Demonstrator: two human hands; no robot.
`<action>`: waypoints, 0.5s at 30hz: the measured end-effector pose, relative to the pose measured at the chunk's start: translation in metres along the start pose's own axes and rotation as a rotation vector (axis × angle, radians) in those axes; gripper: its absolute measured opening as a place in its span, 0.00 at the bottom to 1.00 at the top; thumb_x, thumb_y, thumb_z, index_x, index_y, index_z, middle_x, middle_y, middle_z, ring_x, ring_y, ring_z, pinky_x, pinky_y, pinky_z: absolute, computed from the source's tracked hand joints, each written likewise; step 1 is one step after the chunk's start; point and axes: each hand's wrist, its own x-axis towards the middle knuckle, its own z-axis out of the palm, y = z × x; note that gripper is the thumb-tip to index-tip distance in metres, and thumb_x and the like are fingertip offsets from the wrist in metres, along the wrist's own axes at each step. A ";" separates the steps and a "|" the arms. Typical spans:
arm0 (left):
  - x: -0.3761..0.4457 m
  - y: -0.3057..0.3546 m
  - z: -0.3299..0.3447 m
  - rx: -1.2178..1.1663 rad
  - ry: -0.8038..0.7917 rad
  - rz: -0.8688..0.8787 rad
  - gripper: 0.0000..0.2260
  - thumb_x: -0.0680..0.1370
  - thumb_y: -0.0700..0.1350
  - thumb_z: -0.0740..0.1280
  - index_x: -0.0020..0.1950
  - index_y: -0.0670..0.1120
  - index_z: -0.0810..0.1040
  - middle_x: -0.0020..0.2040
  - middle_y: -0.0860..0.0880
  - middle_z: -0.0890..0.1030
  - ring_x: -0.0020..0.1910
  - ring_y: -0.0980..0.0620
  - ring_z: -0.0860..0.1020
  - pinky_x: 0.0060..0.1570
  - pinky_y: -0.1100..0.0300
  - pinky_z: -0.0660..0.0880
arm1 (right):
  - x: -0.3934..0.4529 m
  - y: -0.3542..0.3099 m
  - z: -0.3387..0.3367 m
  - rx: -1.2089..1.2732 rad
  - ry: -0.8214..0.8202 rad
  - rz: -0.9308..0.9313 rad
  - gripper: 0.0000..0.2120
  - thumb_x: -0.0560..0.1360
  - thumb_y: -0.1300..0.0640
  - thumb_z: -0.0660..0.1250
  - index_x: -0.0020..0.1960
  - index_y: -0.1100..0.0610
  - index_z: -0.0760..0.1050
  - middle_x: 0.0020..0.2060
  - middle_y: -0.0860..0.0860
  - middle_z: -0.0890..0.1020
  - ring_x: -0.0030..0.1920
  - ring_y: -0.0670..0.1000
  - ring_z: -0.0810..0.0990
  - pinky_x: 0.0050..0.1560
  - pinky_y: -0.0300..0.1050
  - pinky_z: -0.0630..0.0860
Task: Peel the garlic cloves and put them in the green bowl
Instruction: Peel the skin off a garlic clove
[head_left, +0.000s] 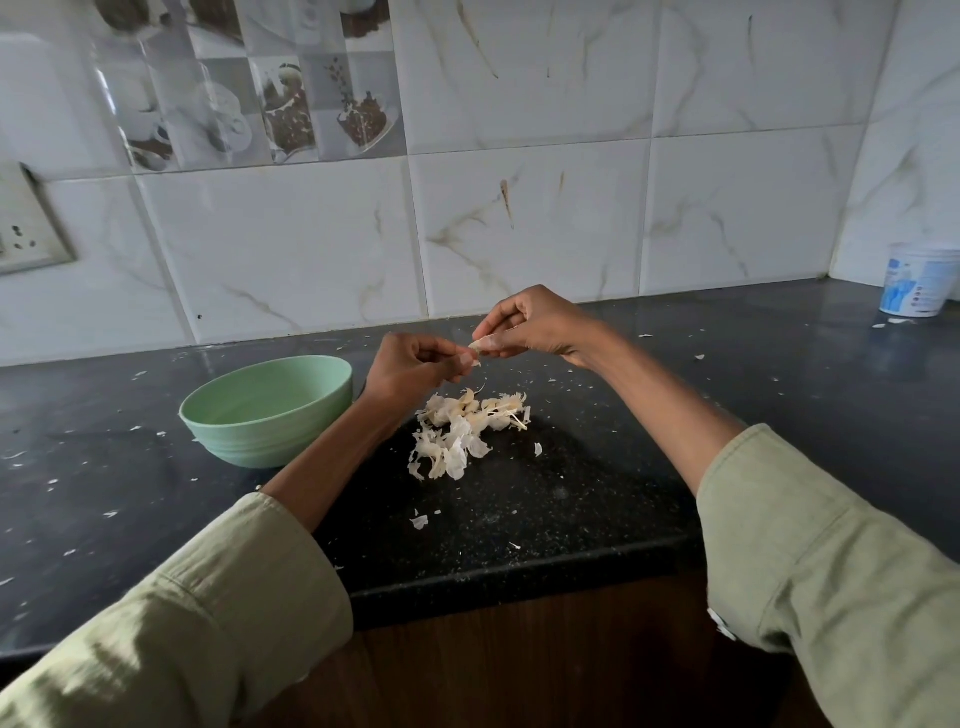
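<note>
above the middle of the black speckled stone table (545, 499), both hands are raised with a small pale garlic clove (482, 343) between them. the right hand (535, 325) has its fingers curled and pinches the clove at its wider end, thumb underneath. the left hand (415, 364) sits just beside it, a little lower and nearer the bowl, fingers curled, its fingertips pinching at the clove's pointed tip or the skin there; which of the two i cannot tell. the hands nearly touch at the clove.

directly below the hands, on the table, lies a loose heap of white papery garlic skins and stalk bits (467, 431). the round pale green plastic bowl (270, 415) stands to the left of the heap, just beside the left wrist; the part of its inside that shows is bare.

the table's front edge runs near the person, under both light green sleeves, with brown wood below it. at the back the table meets a white marble-patterned tiled wall (519, 234), and the wall turns a corner at far right, where a white and blue plastic tub (917, 283) stands well apart from the hands. small skin flecks are scattered across the table. bare dark surface lies between heap and front edge, and to the right of the right forearm.
</note>
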 end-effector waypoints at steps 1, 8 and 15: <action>-0.001 0.000 0.000 0.027 -0.009 0.005 0.09 0.72 0.47 0.81 0.48 0.44 0.88 0.41 0.47 0.88 0.35 0.59 0.83 0.38 0.69 0.76 | 0.000 0.000 0.000 -0.005 0.005 0.006 0.12 0.73 0.67 0.77 0.55 0.67 0.83 0.46 0.61 0.87 0.44 0.50 0.87 0.47 0.39 0.83; 0.003 -0.005 0.004 0.151 0.000 0.038 0.08 0.76 0.52 0.78 0.45 0.47 0.87 0.37 0.52 0.87 0.31 0.63 0.80 0.35 0.72 0.72 | 0.001 0.001 0.005 -0.258 0.014 0.018 0.07 0.75 0.63 0.75 0.53 0.63 0.81 0.42 0.55 0.88 0.44 0.49 0.88 0.48 0.42 0.84; 0.010 -0.018 0.003 0.317 0.002 0.048 0.04 0.77 0.47 0.77 0.51 0.50 0.88 0.42 0.53 0.88 0.38 0.61 0.84 0.42 0.69 0.77 | -0.001 0.007 0.016 -0.688 -0.080 -0.068 0.05 0.74 0.61 0.76 0.50 0.58 0.84 0.38 0.44 0.80 0.37 0.42 0.76 0.39 0.40 0.71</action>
